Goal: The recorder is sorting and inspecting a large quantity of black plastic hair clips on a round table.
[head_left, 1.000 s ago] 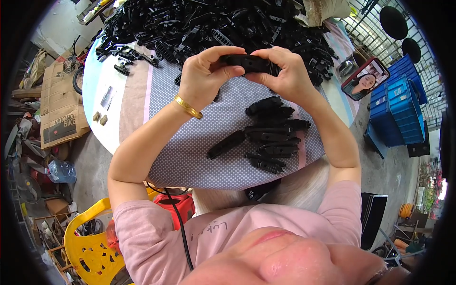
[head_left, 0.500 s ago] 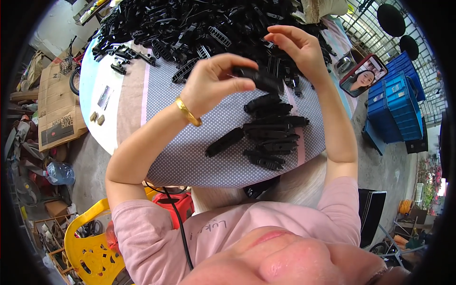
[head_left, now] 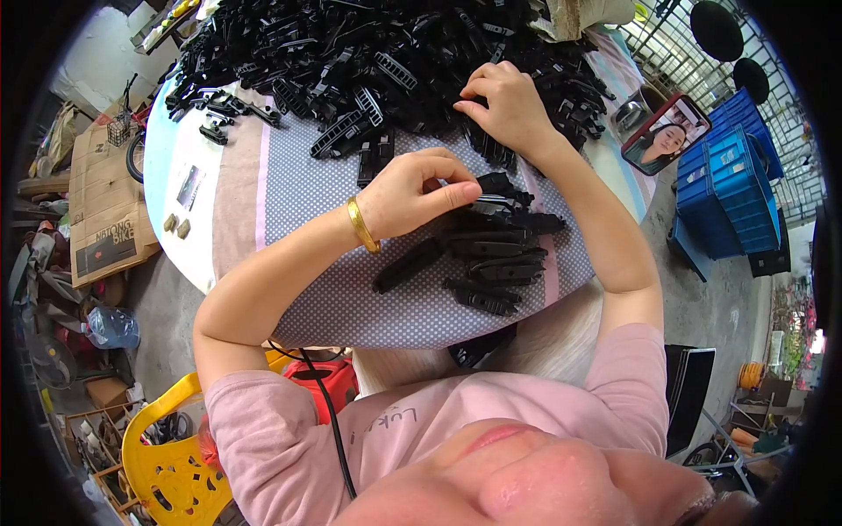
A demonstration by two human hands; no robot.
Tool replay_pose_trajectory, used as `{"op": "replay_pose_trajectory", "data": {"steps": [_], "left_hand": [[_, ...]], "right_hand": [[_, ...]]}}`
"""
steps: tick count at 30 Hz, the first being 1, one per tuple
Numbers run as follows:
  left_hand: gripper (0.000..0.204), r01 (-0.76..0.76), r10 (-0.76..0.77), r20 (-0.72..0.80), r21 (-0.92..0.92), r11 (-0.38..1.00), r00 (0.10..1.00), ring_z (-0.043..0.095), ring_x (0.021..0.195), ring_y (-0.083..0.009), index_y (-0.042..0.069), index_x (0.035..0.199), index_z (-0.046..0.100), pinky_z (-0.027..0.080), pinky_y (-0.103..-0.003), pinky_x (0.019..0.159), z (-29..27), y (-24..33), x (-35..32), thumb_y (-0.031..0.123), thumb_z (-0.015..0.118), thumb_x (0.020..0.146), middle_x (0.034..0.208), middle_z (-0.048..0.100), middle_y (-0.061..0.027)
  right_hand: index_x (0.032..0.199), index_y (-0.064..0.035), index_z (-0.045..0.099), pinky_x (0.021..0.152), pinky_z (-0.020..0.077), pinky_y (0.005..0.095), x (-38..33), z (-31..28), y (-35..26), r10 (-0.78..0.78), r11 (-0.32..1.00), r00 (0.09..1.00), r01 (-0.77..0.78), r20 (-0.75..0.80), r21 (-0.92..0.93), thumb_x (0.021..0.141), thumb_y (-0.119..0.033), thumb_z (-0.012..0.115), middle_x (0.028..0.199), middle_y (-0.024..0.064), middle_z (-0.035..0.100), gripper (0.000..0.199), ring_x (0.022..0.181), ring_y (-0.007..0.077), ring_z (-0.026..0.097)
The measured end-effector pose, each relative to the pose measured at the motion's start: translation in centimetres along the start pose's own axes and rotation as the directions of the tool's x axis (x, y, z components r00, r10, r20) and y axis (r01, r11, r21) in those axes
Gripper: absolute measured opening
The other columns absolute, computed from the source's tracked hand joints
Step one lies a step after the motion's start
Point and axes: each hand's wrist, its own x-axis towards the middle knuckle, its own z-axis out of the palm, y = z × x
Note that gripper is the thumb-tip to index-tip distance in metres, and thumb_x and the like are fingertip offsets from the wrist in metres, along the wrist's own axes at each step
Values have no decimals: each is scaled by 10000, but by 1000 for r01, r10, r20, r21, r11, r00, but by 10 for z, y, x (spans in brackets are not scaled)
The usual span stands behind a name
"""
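Comparing the head view with a second ago, the black plastic part (head_left: pixel 478 197) once held up by both hands is now pinched in the left hand (head_left: pixel 412 193) alone, lowered onto the small stack (head_left: pixel 491 254) on the table (head_left: pixel 333 298). The right hand (head_left: pixel 504 105), fingers loosely apart, has moved into the big heap (head_left: pixel 351 53), apparently for another piece.

Wearing a pale pink short-sleeved shirt (head_left: pixel 386 430) with faint dark lettering running across the chest. Sleeves ending well above the elbows, leaving both forearms bare. Wearing a plain gold bangle (head_left: pixel 361 224) snug around the left wrist, just below the left hand (head_left: pixel 412 188). Showing no ring, watch or band on the right hand (head_left: pixel 504 105). Trailing a thin black cable (head_left: pixel 329 421) down over the shirt front on the left side.
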Motion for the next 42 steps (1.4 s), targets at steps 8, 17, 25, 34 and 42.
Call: {"op": "replay_pose_trajectory", "data": {"steps": [8, 17, 25, 34, 42], "left_hand": [[251, 94, -100, -70, -89, 992, 993, 588, 829, -118, 0, 1009, 622, 473, -225, 750, 0, -1, 2, 202, 567, 871, 935, 626, -65], [349, -115, -162, -399, -587, 802, 902, 609, 862, -176, -14, 1173, 489, 525, -303, 792, -5, -6, 9, 95, 576, 853, 960, 603, -87], [344, -56, -239, -382, -620, 783, 892, 616, 770, -139, -11, 1115, 531, 515, -246, 633, -13, -7, 13, 121, 638, 816, 878, 621, -72], [366, -56, -227, -311, -691, 720, 923, 616, 770, -157, -3, 1151, 484, 530, -265, 654, -15, -6, 11, 130, 611, 835, 947, 606, -98], [286, -120, -211, -411, -646, 754, 887, 606, 776, -152, 10, 1069, 542, 535, -282, 741, -20, -12, 13, 100, 632, 813, 901, 576, -70]], "right_hand": [[809, -30, 649, 685, 462, 278, 4, -21, -6, 163, 971, 974, -130, -156, 203, 760, -137, 656, 799, 63, 643, 118, 745, 179, 590], [894, 26, 648, 648, 466, 207, 4, -34, -41, 210, 592, 922, -385, 326, 708, 817, -90, 621, 765, 35, 641, 142, 705, 69, 574], [1224, -156, 488, 887, 425, 424, 38, 3, 48, 189, 920, 977, -141, 99, -367, 731, -131, 510, 1213, 83, 513, 494, 1114, 286, 455], [1070, -135, 588, 813, 442, 444, 49, 7, 50, 256, 910, 927, -135, 274, -391, 730, -191, 546, 1029, 82, 612, 347, 1003, 260, 545], [967, -67, 595, 675, 475, 389, 35, -15, 16, 10, 999, 949, -26, -314, -45, 782, -37, 497, 837, 134, 606, 212, 748, 302, 589]]}}
